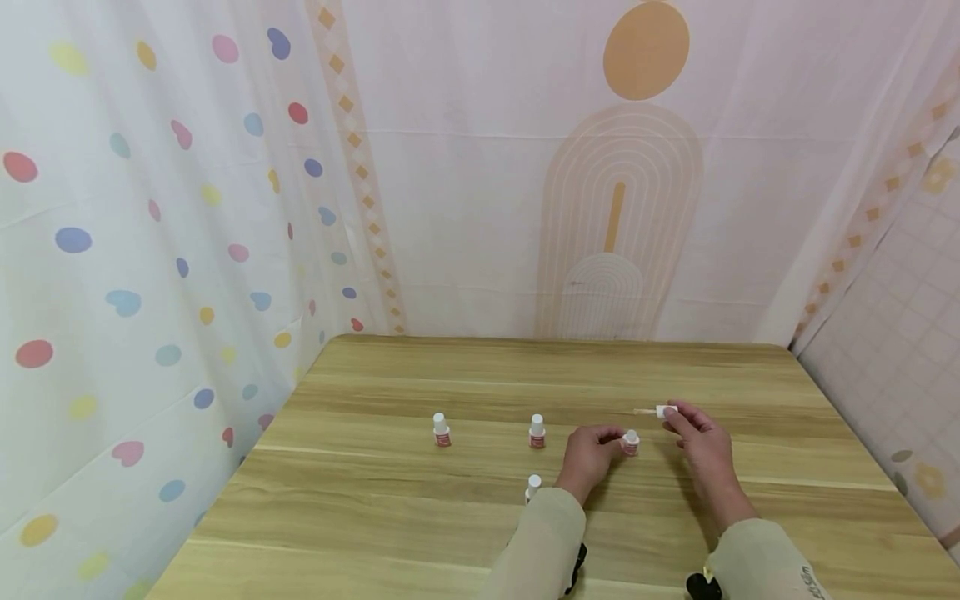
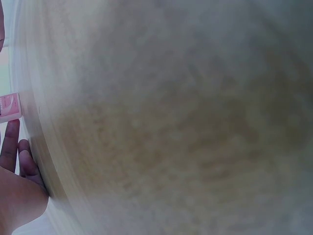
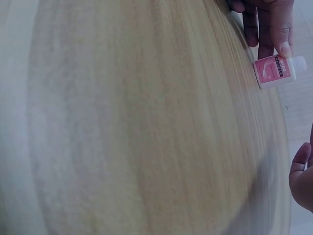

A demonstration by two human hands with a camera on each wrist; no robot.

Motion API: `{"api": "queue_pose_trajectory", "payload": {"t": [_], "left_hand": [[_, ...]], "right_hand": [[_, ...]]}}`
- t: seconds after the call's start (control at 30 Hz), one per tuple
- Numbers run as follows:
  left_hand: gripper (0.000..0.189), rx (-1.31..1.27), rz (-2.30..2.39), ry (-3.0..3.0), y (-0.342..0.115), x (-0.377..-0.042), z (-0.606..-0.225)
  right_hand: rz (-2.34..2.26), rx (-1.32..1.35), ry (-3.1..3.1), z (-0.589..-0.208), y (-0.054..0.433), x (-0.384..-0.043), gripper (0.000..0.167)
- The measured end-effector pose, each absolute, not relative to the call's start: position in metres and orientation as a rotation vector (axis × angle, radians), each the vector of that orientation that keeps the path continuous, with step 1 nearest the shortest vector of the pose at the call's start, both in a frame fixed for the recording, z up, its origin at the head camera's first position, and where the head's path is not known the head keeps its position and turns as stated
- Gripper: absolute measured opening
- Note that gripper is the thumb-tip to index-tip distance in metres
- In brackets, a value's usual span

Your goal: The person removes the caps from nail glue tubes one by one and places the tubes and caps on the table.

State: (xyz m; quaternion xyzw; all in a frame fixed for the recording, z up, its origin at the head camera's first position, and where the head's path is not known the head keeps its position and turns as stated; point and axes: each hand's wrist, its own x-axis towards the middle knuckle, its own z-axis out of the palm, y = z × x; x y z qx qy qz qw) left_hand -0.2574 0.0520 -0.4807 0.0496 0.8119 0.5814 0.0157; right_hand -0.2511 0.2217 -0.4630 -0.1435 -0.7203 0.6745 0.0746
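A small white bottle [image 1: 631, 443] with a pink label stands uncapped on the table, its neck showing. My left hand [image 1: 588, 458] grips its side with thumb and fingers, and the thumb on the label shows plainly in the right wrist view, where the bottle [image 3: 274, 72] appears sideways. Just to the right and farther back, my right hand [image 1: 705, 450] pinches a white brush cap [image 1: 666, 412]. Its thin brush points left, raised above the table and apart from the bottle. Only part of the right hand [image 3: 304, 181] enters its own wrist view, with the cap out of sight.
Two capped bottles stand on the wooden table [image 1: 375, 517]: one at the left [image 1: 442, 431], one near the middle [image 1: 537, 432]. A third bottle [image 1: 533, 488] is partly hidden behind the left sleeve. Patterned curtains [image 1: 450, 208] hang behind and beside the table.
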Motion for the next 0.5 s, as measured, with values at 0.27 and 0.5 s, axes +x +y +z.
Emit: {"api": "queue_pose_trajectory", "payload": {"t": [0.27,0.5], "left_hand": [[0.006,0.140,1.798,2.528,0.0524,-0.2578,-0.4801],[0.005,0.144,1.811,2.523,0.0522,-0.2568,-0.4800]], "right_hand": [[2.030,-0.420,-2.134,-0.4638,0.2222,-0.2516,0.024],[2.024,-0.418,-2.141,-0.4643,0.2208,-0.2521,0.051]]}}
